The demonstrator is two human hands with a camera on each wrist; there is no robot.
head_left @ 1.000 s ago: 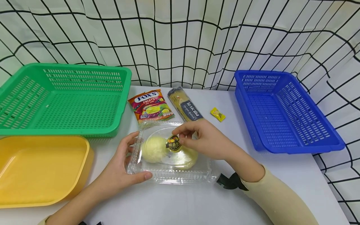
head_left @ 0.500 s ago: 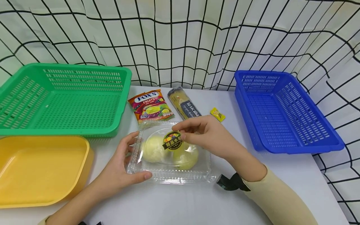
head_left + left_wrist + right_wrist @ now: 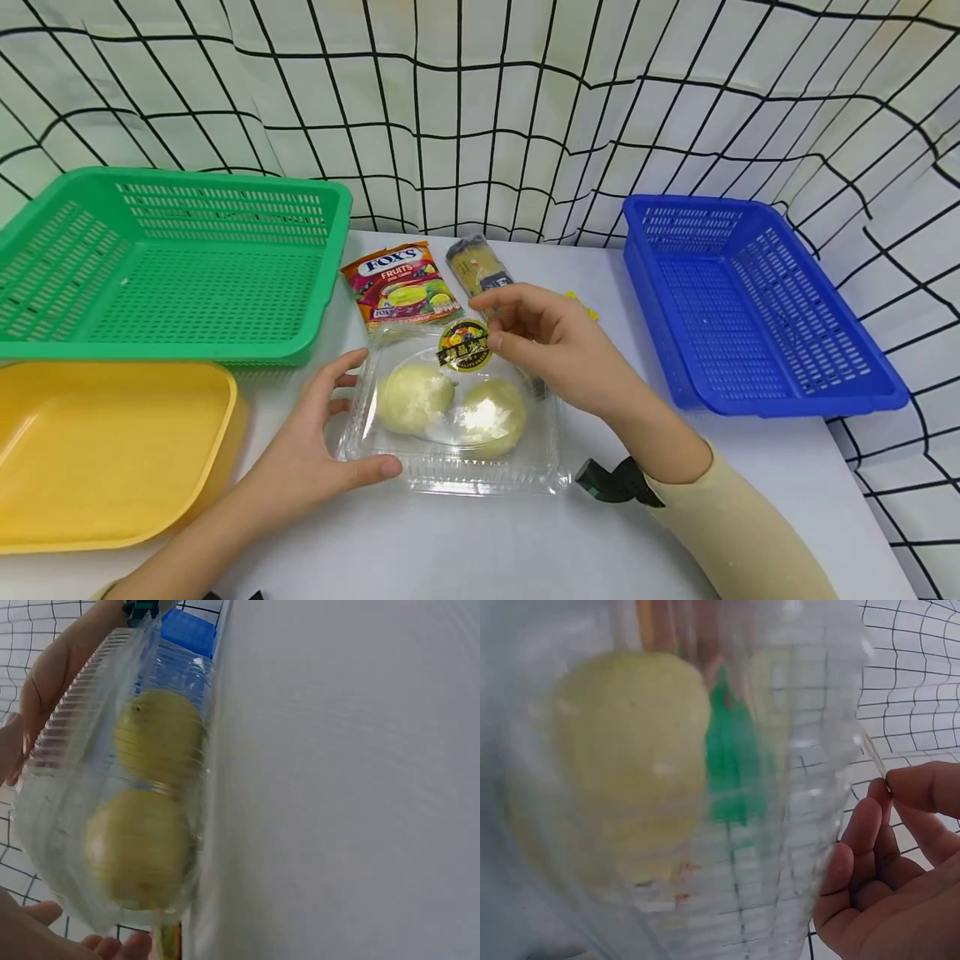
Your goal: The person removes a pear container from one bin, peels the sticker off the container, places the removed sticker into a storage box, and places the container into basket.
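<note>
A clear plastic clamshell box (image 3: 480, 477) lies on the white table with two pale yellow round fruits (image 3: 414, 397) (image 3: 491, 414) inside. My left hand (image 3: 330, 425) grips its left end, thumb on the front rim and fingers at the back corner. My right hand (image 3: 489, 327) pinches a round black sticker (image 3: 463, 344), held just above the lid's back edge. The left wrist view shows the box (image 3: 75, 787) and both fruits (image 3: 139, 847) from the side. In the right wrist view, my right hand (image 3: 889, 791) pinches the sticker's thin edge beside the box (image 3: 780, 825).
A green basket (image 3: 172, 258) stands at back left with a yellow tray (image 3: 112, 450) in front of it. At right is a blue basket (image 3: 750, 300). Behind the box lie a Fox's candy bag (image 3: 397, 283), a spaghetti pack (image 3: 472, 262) and a small yellow packet (image 3: 588, 310).
My right hand has peeled the round sticker off the lid and lifted it up and back. The left hand has stayed on the box's left end.
</note>
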